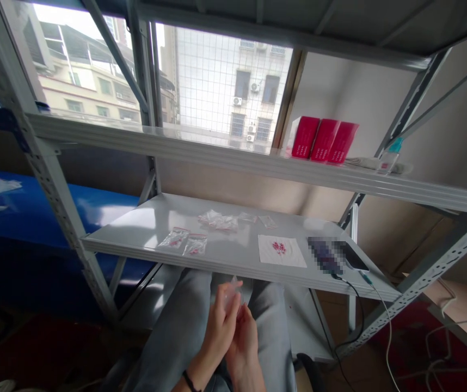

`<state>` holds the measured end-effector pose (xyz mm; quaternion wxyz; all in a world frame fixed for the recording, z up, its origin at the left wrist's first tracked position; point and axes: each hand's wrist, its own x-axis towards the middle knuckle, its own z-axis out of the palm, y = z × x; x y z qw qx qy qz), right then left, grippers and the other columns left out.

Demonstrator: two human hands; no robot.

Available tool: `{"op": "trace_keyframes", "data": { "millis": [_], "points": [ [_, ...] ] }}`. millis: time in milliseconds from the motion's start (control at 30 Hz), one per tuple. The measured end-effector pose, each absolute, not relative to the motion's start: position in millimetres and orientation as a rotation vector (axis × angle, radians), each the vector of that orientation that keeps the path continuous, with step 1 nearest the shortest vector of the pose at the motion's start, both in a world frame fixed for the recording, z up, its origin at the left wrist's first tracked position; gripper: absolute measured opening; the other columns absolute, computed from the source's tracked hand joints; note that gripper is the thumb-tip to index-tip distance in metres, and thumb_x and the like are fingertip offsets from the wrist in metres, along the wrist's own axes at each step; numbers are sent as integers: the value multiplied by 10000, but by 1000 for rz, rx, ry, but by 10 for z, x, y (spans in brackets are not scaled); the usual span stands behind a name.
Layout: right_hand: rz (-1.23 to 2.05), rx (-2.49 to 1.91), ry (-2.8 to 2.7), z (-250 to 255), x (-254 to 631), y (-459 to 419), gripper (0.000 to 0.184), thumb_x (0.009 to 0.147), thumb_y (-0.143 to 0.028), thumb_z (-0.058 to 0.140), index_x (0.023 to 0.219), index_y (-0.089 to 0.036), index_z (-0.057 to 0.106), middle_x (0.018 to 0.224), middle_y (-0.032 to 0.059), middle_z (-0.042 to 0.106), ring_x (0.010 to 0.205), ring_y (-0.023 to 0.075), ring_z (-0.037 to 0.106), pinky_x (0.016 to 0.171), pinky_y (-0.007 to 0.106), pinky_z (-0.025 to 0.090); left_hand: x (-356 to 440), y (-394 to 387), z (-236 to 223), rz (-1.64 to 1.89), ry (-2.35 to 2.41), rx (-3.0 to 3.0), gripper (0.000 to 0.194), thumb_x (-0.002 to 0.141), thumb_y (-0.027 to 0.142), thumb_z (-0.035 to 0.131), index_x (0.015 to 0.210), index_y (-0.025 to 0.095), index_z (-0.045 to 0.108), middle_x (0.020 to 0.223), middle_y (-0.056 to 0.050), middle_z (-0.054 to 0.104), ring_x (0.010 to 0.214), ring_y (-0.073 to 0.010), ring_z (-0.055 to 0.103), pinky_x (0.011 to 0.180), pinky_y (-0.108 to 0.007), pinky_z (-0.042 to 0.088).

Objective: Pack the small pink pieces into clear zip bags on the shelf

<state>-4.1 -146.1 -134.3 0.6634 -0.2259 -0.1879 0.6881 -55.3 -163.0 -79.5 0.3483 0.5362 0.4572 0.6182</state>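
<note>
Our left hand [219, 326] and right hand [245, 343] pinch a clear plastic bag [231, 295] between them, held over our lap [176, 316] below the front edge of the metal shelf [131, 228], where both can work it. Small zip bags [173, 238] lie near that edge, beside a paper napkin [264, 250] spread flat under pink bits [278, 248], all within easy reach

- Your lower metal shelf [131, 228] carries two small zip bags [173, 238] of pink bits and a heap of clear bags [218, 220]
- Right of those, you have a white napkin [268, 256] with pink bits, then a cabled phone [351, 256]
- Your upper shelf [233, 160] holds three red boxes [324, 140]
</note>
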Motion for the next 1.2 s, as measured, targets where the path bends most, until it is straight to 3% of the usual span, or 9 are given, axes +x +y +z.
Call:
{"op": "trace_keyframes", "data": {
  "millis": [167, 233, 333, 467, 633, 733, 833, 967, 1200],
  "points": [
    [1401, -619, -359, -1272, 416, -1417, 246, 824, -350, 689, 699, -242, 507, 574, -52, 484, 447, 111, 453, 408, 221, 403, -844, -1110, -336, 1683, 1223, 1238, 389, 844, 543, 708, 972, 175, 698, 919, -74, 752, 895, -238, 724, 826, -335, 572],
    [1211, -776, -419, -1043, 788, -1301, 378, 858, -423, 624, 644, -268, 353, 521, -102, 292, 392, 90, 246, 346, 214, 257, -1035, -692, -21, 1620, 1284, 1285, 369, 863, 523, 677, 965, 169, 661, 781, -13, 688, 731, -180, 676, 715, -288, 549],
    [658, -1269, -840, -541, 1374, -898, 409, 1003, -494, 301, 670, -295, 170, 529, -102, 153, 422, 123, 201, 374, 260, 272, -1301, 33, 414, 1486, 1510, 1473, 293, 882, 417, 669, 996, 156, 601, 770, 11, 663, 688, -143, 641, 698, -256, 512],
    [442, -1479, -1089, 8, 1829, -117, 453, 1014, -509, 316, 627, -278, 274, 513, -69, 280, 494, 132, 317, 487, 273, 292, -1537, 727, 702, 1368, 1669, 1563, 280, 870, 291, 720, 1003, 108, 555, 834, -51, 711, 766, -173, 653, 782, -305, 489],
    [279, -1711, -1518, 102, 1845, 534, 446, 1001, -454, 467, 642, -211, 573, 628, 62, 610, 679, 199, 566, 655, 294, 365, -1785, 774, 663, 1327, 1900, 1805, 227, 868, 210, 686, 1008, 59, 589, 1142, -217, 711, 1265, -342, 525, 1108, -470, 325],
    [225, -1783, -1740, -5, 1780, 646, 371, 1004, -421, 503, 797, -182, 695, 873, 150, 739, 862, 239, 653, 775, 298, 406, -1934, 473, 505, 1232, 1898, 2002, 176, 889, 259, 631, 984, 123, 690, 1142, -157, 741, 1216, -330, 587, 1116, -427, 344],
    [180, -1810, -1899, -102, 1746, 656, 322, 1018, -355, 499, 915, -157, 732, 1074, 189, 747, 1040, 268, 653, 909, 310, 407, -2042, 78, 292, 975, 1819, 2296, 253, 897, 403, 630, 960, 199, 765, 1073, -109, 788, 1082, -320, 684, 1005, -385, 466],
    [128, -1810, -1995, -163, 1723, 624, 313, 1035, -279, 463, 1031, -114, 729, 1163, 209, 722, 1134, 287, 621, 997, 337, 382, -2115, -330, 45, 698, 1679, 2629, 446, 952, 564, 570, 1123, 196, 755, 1216, -141, 759, 1187, -345, 658, 1035, -432, 482],
    [89, -1735, -2017, -43, 1705, 545, 260, 1006, -211, 497, 916, -127, 726, 1039, 189, 733, 1035, 264, 635, 951, 331, 402, -2183, -514, -66, 916, 1461, 2486, 306, 943, 428, 624, 1143, 228, 743, 1202, -117, 757, 1141, -298, 679, 1010, -402, 507]
  ]
}}
